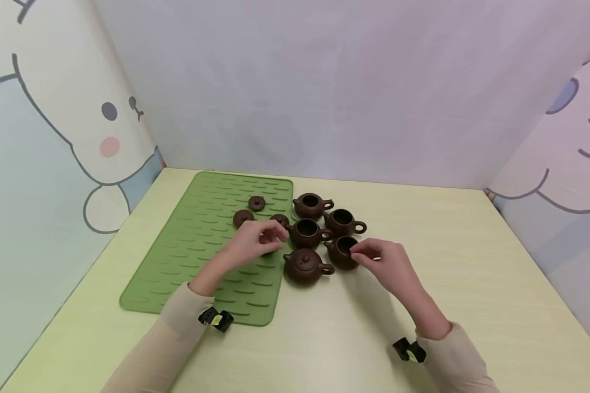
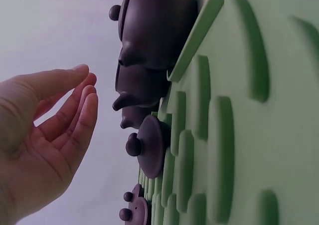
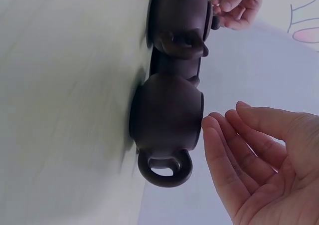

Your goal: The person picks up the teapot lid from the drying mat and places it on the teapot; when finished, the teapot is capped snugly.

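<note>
My left hand (image 1: pixel 255 238) hovers over the green mat with fingers loosely curved and nothing between them, as the left wrist view shows. Partly hidden beneath it is a dark lid; other small brown lids (image 1: pixel 257 203) lie knob-up on the mat close by. My right hand (image 1: pixel 381 261) has its bent fingertips right at the rim of a lidless brown teapot (image 1: pixel 340 258), holding nothing. To that pot's left stands a teapot with its lid on (image 1: pixel 303 270). Further lidless teapots (image 1: pixel 306 236) are grouped behind, spouts to the left and handles to the right.
The ridged green mat (image 1: pixel 177 262) covers the left part of the pale wooden table (image 1: pixel 452 262). The teapots stand along its right edge. A pale curtain (image 1: pixel 324 98) closes off the back, with cartoon-printed panels (image 1: pixel 54 136) at both sides.
</note>
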{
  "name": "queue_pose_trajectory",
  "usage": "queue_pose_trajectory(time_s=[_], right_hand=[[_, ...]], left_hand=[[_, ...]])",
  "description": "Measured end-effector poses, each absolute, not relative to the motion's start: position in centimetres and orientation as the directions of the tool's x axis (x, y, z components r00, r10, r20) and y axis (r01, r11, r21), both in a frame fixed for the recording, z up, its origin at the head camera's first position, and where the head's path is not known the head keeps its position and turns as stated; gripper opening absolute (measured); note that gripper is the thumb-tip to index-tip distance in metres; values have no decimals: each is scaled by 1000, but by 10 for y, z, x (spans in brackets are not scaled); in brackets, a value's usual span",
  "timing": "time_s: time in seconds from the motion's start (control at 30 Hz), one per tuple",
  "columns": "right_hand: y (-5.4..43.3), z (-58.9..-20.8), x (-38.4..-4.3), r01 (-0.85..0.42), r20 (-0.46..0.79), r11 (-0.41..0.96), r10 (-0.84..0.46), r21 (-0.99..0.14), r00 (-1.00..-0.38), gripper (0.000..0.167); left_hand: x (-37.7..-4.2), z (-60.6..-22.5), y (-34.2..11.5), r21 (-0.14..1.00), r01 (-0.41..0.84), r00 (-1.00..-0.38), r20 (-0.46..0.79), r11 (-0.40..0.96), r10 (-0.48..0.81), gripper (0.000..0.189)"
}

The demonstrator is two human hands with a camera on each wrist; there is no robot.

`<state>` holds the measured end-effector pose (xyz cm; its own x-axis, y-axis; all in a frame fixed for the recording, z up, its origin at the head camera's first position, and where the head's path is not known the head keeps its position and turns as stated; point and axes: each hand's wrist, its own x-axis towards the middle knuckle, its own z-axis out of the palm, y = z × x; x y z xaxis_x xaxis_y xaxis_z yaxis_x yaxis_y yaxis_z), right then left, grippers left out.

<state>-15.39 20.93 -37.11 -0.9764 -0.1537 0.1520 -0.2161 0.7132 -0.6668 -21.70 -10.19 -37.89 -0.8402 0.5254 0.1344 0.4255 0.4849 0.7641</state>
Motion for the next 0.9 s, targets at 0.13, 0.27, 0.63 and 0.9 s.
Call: queue_pose_trajectory(time_s=[0.13,0.27,0.63,0.9], right_hand=[[214,-370,-155,-211,164,719,-136,-663,-977,11],[217,-370,-157,-198,165,726,-118,-659,-979,12],[224,-373,-161,-176,173,732,-81,-658,-982,11],[228,-376,-162,-170,185,738,-62,-653,-981,13]], left_hand=[[-219,-381,-108,757,422,-849,137,499,510,16],[-222,-382,-113,750,418,-855,135,512,501,16],[-224,-387,-126,741,401,-869,122,538,479,14],[-228,-395,-133,744,386,-879,116,546,462,13]])
